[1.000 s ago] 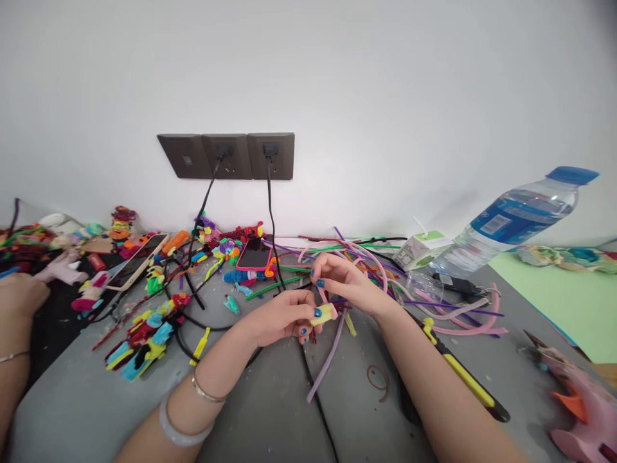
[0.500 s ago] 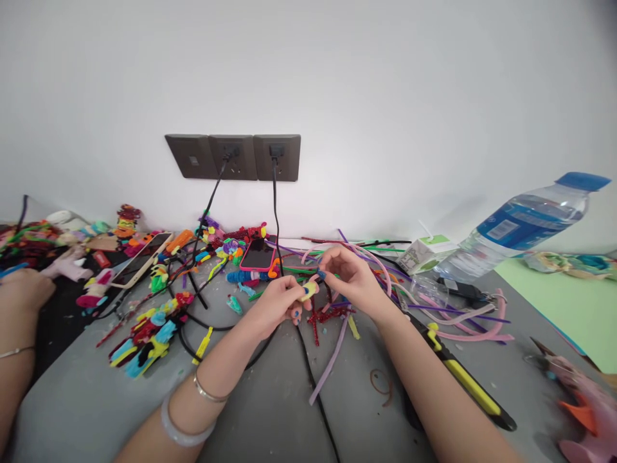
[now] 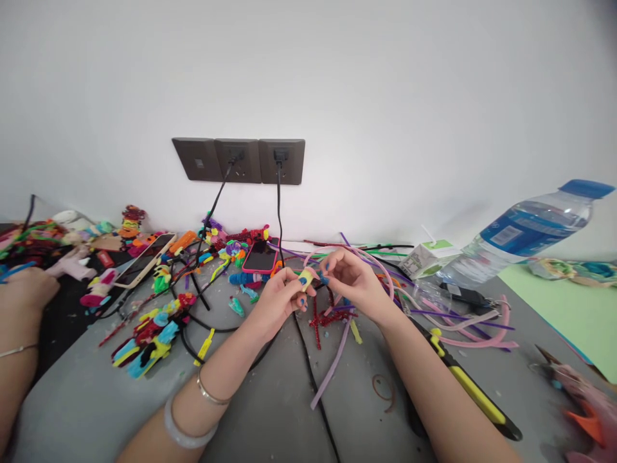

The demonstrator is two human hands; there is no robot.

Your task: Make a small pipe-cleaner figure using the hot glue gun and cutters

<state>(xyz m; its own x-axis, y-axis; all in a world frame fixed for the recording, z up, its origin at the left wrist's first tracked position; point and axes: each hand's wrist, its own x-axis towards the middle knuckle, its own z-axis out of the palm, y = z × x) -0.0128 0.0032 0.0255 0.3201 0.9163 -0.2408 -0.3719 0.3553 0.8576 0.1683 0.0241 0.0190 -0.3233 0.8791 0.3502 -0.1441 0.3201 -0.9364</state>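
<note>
My left hand (image 3: 282, 299) is closed on a small pale-yellow fuzzy piece (image 3: 305, 276), probably bent pipe cleaner, pinched between thumb and forefinger. Close beside it, my right hand (image 3: 354, 283) has thumb and forefinger pinched together at the piece's right end, where a bit of pink shows. Exactly what the right fingertips grip is too small to make out. Under the hands lie red tinsel pipe cleaners (image 3: 318, 320) and a lilac pipe cleaner (image 3: 332, 366). Pink pipe cleaners (image 3: 385, 267) curve behind my right hand.
Colourful pipe-cleaner figures (image 3: 149, 334) cover the left side, near two phones (image 3: 263, 256). Black cables (image 3: 308, 360) run from the wall sockets (image 3: 238, 161). To the right are yellow-black pliers (image 3: 477, 392), a drink carton (image 3: 429, 257) and a tilted water bottle (image 3: 525, 225). Another person's hand (image 3: 29, 289) is far left.
The view has shifted slightly, so the scene sits a little lower and further right. My fingers have shifted a little around the yellow piece, which is still in my left hand.
</note>
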